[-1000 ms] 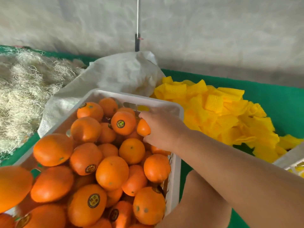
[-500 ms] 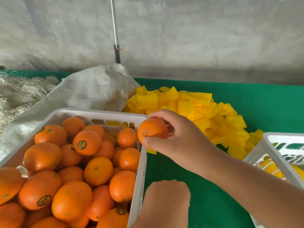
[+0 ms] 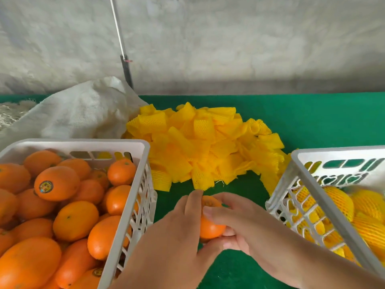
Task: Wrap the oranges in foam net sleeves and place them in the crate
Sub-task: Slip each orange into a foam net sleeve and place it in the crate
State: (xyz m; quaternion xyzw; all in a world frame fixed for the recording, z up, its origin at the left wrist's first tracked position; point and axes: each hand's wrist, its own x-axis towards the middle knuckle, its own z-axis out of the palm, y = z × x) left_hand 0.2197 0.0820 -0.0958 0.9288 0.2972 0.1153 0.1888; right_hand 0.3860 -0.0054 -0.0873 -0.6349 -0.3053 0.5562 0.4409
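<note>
A bare orange sits between both hands over the green table, low in the middle. My right hand grips it from the right, thumb across its top. My left hand holds it from the left, fingers curled round its side. Just beyond lies a heap of yellow foam net sleeves. A white crate on the left is full of bare oranges. A second white crate on the right holds several oranges wrapped in yellow sleeves.
A white woven sack lies behind the left crate, with pale straw at the far left. A thin pole stands against the grey wall. Green cloth covers the table between and behind the crates.
My right hand lifted the orange out of the left crate and carried it right and down to the table's middle. My left hand rose and took hold of it too.
</note>
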